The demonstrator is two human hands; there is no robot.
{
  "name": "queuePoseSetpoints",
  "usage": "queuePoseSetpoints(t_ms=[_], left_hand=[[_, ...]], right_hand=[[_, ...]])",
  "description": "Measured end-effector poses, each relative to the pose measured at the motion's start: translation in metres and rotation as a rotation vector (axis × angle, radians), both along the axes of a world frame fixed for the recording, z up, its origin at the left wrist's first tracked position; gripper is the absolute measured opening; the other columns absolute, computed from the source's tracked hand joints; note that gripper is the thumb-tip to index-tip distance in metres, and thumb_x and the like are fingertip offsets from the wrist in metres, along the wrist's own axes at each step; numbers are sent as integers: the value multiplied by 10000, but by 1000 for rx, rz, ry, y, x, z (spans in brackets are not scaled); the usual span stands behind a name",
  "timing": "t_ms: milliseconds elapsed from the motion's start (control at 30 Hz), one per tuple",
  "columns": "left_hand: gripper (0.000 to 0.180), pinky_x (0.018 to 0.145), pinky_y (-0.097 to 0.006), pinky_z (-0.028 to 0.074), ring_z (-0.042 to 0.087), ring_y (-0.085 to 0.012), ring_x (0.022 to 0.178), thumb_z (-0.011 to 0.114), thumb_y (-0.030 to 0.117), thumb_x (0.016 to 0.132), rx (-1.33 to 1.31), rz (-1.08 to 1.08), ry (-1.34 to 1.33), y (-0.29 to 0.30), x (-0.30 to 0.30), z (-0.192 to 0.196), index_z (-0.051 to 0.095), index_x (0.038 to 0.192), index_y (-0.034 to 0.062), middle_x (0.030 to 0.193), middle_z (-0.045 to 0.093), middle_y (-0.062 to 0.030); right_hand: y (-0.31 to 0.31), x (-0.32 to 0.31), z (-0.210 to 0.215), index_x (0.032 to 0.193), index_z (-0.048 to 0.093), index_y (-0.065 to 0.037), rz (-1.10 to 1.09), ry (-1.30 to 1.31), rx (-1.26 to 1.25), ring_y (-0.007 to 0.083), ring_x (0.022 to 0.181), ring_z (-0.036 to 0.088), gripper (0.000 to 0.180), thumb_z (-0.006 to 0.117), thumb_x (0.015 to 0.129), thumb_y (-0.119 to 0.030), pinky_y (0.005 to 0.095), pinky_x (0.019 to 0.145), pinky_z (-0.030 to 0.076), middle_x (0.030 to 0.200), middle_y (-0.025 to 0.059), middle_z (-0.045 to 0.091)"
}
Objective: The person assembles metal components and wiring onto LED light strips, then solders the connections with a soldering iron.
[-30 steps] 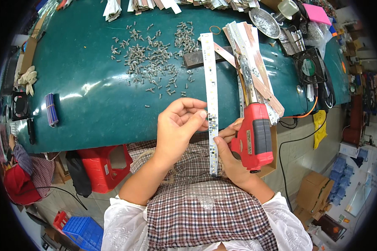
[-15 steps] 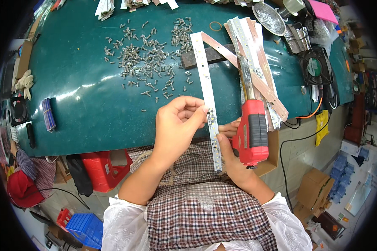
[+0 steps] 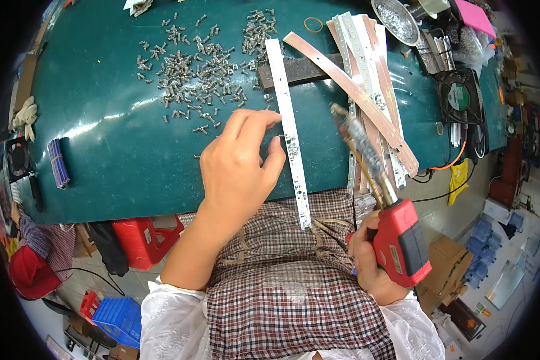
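Our left hand (image 3: 237, 165) pinches a small screw (image 3: 280, 137) between thumb and forefinger, just beside the strip (image 3: 289, 129), a long white band with tiny chips overhanging the green table (image 3: 120, 150). Our right hand (image 3: 371, 264) grips the red driver (image 3: 396, 237).

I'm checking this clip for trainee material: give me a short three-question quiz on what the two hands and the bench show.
1. True or false: the right hand holds the red power screwdriver with its bit off the white strip.
2. What does the left hand pinch at its fingertips? A) a rubber band B) a small screw C) a blue bundle
3. Fill in: the loose screws lie on the ____ table.

Key: 1 true; 2 B; 3 green
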State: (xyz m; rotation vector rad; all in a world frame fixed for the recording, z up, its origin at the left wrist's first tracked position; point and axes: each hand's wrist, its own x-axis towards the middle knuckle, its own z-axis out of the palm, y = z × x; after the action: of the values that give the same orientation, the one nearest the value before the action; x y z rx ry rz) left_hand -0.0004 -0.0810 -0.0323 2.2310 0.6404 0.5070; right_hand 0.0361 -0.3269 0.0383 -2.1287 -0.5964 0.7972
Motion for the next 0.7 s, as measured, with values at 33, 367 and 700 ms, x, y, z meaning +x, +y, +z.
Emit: queuePoseSetpoints(t_ms=[33,367,700], left_hand=[[250,471,-252,414,501,-98,484,693,6,734,-37,-63,-33,2,0,-1,672,972,79,934,654,-34],[238,465,-237,401,475,-92,476,688,-19,730,-26,-119,-95,4,2,-15,714,944,82,861,659,-34],[250,469,-234,405,480,-93,489,689,-27,729,-38,-121,-120,6,2,-18,714,957,72,867,666,-37]], right_hand=[[-3,-2,-3,1008,627,43,70,-51,-52,296,785,633,220,658,794,1,386,744,514,895,167,630],[-2,-10,-31,969,642,35,-3,-90,78,354,747,620,258,676,713,37,389,672,512,874,180,626],[1,-14,-39,1013,635,20,-134,45,98,302,757,633,274,678,743,10,367,681,503,881,150,637]])
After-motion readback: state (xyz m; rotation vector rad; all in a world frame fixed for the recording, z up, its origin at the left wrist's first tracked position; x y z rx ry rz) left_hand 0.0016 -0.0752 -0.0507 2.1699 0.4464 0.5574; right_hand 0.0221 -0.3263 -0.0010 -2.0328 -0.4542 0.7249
